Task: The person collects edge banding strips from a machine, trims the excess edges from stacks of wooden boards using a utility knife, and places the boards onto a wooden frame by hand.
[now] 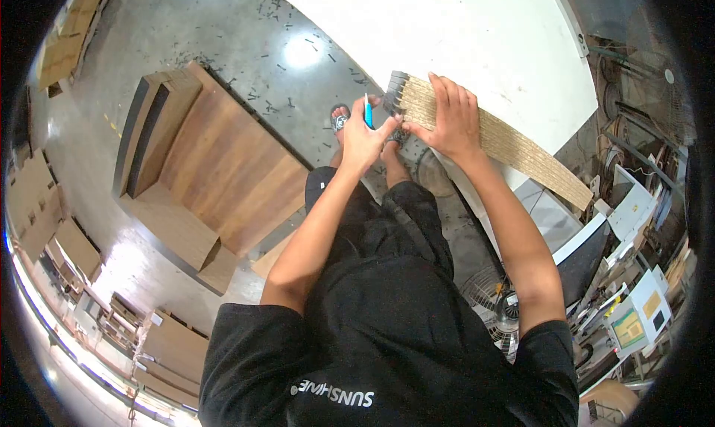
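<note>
My left hand (pixel 363 138) is closed around a slim blue utility knife (pixel 369 115), its pale tip pointing up and away from me. The fingers of that hand are near the dark end of a stack of narrow, curved boards (pixel 514 140). Brown, rough chipboard edges face up on the stack, and its left end shows dark banding (pixel 395 90). My right hand (pixel 453 121) lies across the stack near that end, with the fingers toward the far side and the thumb on the near side. The stack rests along the edge of a white table (pixel 477 32).
Left of me stands a wood-grain panel (pixel 231 151) with thick curved boards (pixel 153 125) leaning at its end. Dark strips litter the grey floor (pixel 246 47). A fan (pixel 495 304) is by my right leg. Machinery (pixel 637 315) crowds the right side, and cardboard (pixel 175 345) is stacked at lower left.
</note>
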Tool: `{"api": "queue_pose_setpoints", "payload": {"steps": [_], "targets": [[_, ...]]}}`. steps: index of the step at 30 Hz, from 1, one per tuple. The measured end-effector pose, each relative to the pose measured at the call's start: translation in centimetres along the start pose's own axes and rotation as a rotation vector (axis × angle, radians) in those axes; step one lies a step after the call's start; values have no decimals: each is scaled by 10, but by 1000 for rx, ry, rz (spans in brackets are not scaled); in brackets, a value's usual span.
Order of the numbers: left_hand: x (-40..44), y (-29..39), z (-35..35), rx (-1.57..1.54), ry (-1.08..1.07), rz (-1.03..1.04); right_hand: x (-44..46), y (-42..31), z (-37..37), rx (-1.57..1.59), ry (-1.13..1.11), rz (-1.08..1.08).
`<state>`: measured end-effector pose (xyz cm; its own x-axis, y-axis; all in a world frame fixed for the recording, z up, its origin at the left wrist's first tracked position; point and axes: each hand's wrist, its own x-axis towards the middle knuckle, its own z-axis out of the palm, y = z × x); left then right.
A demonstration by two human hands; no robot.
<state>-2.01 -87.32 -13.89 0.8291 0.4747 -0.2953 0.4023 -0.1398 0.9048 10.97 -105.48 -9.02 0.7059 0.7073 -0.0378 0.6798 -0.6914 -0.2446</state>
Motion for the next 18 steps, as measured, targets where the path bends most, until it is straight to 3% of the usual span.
{"api": "queue_pose_setpoints", "payload": {"steps": [3,11,14,18], "targets": [[0,-4,4,-224,-86,-249,-1,0,3,-13,13,-1],[-1,8,6,-449,-86,-257,0,-1,2,-28,41,-13],[-2,10,5,-460,-98,-331,2,-3,0,-39,44,-13],[-3,3,8,-429,-73,-277,1,-3,1,-40,52,-14]]}}
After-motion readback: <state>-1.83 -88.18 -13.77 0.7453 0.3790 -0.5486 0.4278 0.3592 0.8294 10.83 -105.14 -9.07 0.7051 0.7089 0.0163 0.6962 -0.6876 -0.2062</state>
